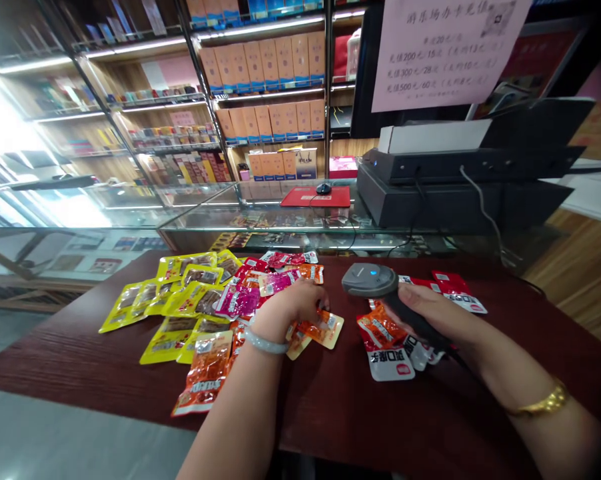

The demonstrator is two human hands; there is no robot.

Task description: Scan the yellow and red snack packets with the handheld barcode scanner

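My right hand [430, 310] is wrapped round the handle of a grey-and-black barcode scanner [369, 279], whose head points left over the table. My left hand [303, 301], with a pale bangle at the wrist, has its fingers curled down on an orange-and-cream snack packet [326, 328]. The fingertips are partly hidden. To its left, yellow snack packets [195, 300], magenta packets [240, 299] and a larger orange packet [208, 370] lie in an overlapping heap. Beneath the scanner and right hand are orange-and-white packets [388, 343], with red packets [455, 288] behind them.
The dark red-brown table [340, 413] bears the packets. Behind it stands a glass counter [260, 223] with a red mat [300, 196] and a black mouse [323, 189]. Black till equipment [455, 200] with hanging cables stands at the right. Stocked shelves [270, 93] line the back.
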